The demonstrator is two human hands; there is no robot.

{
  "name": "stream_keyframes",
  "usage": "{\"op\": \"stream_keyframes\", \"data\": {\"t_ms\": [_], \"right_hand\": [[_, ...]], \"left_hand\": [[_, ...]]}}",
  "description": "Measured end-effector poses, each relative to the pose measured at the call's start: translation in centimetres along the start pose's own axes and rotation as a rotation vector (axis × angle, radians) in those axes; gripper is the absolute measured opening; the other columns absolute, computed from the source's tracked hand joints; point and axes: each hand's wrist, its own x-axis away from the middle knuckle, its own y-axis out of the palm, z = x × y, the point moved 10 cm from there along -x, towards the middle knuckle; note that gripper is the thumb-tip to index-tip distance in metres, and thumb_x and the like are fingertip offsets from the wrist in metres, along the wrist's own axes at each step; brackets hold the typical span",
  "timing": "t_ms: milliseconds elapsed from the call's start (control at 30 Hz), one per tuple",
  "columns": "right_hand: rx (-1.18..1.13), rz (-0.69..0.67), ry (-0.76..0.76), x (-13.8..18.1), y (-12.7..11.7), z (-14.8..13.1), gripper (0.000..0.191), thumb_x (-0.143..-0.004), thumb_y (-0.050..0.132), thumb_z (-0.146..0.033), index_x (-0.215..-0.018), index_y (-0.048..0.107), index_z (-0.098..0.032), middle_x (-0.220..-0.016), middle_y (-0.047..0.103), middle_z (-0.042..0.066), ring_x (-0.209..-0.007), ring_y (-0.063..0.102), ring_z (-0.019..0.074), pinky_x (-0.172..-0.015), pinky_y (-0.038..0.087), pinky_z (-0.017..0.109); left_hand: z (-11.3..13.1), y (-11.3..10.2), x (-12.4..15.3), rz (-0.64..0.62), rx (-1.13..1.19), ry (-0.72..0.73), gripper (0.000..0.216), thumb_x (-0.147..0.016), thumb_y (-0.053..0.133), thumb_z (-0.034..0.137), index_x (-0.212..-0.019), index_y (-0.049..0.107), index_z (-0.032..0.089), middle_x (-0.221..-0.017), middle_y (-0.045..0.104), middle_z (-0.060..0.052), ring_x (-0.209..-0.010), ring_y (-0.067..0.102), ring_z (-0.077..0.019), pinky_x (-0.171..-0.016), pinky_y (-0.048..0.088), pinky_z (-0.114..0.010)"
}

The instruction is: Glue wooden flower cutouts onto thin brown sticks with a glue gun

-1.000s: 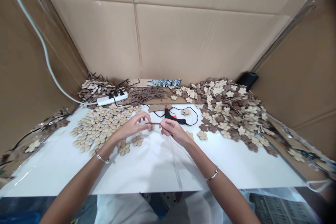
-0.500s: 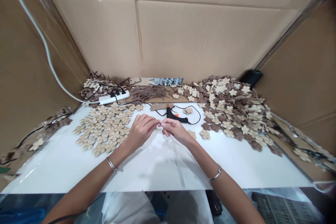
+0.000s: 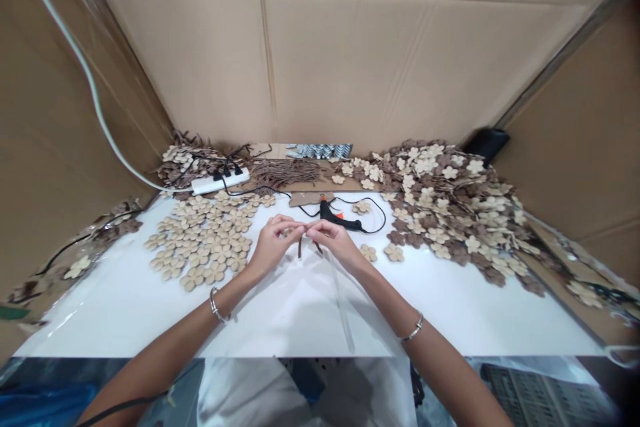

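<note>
My left hand (image 3: 273, 245) and my right hand (image 3: 336, 241) meet over the middle of the white table (image 3: 300, 307). Both pinch a thin brown strip (image 3: 301, 244), which is bent so its ends hang down between the fingertips. A spread of pale wooden flower cutouts (image 3: 205, 243) lies just left of my left hand. A black glue gun (image 3: 340, 219) with an orange trigger lies just behind my right hand, its cable looping to the right.
A heap of brown and pale flowers (image 3: 450, 210) fills the right back of the table. A white power strip (image 3: 220, 181), a bundle of brown strips (image 3: 285, 173) and another flower heap sit at the back. Cardboard walls (image 3: 350, 67) enclose the table.
My hands came closer together. The brown strip, held straight between them a second ago, is now folded into a loop with its ends hanging down.
</note>
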Motion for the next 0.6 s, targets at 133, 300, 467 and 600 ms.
{"op": "stream_keyframes", "data": {"t_ms": [133,300,467,600], "right_hand": [[-0.06,-0.012,0.059,0.1,0.3,1.0,0.032,-0.074,0.074,-0.048,-0.075,0.065,-0.018,-0.088,0.065,0.003,-0.062,0.05,0.0107,-0.054,0.037,0.025],[-0.113,-0.022,0.044,0.1,0.5,1.1,0.029,-0.073,0.077,-0.044,-0.076,0.066,-0.018,-0.072,0.061,0.0,-0.062,0.051,0.0114,-0.057,0.039,0.025],[-0.092,-0.014,0.029,0.1,0.4,0.8,0.029,-0.072,0.077,-0.044,-0.076,0.066,-0.017,-0.071,0.062,0.0,-0.059,0.049,0.0103,-0.055,0.037,0.025],[-0.022,-0.005,0.049,0.1,0.4,0.9,0.034,-0.071,0.076,-0.048,-0.074,0.064,-0.017,-0.066,0.059,-0.001,-0.055,0.046,0.0099,-0.053,0.036,0.025]], "left_hand": [[-1.6,0.9,0.1,-0.058,0.195,-0.151,0.023,-0.08,0.07,0.039,-0.09,0.078,0.019,-0.095,0.065,-0.008,-0.089,0.06,-0.0194,-0.074,0.046,-0.029],[-1.6,1.4,0.5,-0.092,0.304,-0.224,0.026,-0.077,0.073,0.041,-0.09,0.078,0.019,-0.1,0.067,-0.008,-0.094,0.062,-0.021,-0.082,0.048,-0.031],[-1.2,0.9,0.3,-0.094,0.3,-0.254,0.027,-0.078,0.07,0.041,-0.091,0.077,0.019,-0.1,0.069,-0.007,-0.096,0.061,-0.0205,-0.085,0.046,-0.03],[-0.8,0.3,-0.1,-0.109,0.126,-0.221,0.03,-0.082,0.064,0.046,-0.087,0.076,0.019,-0.091,0.071,-0.005,-0.086,0.059,-0.0188,-0.077,0.043,-0.029]]}}
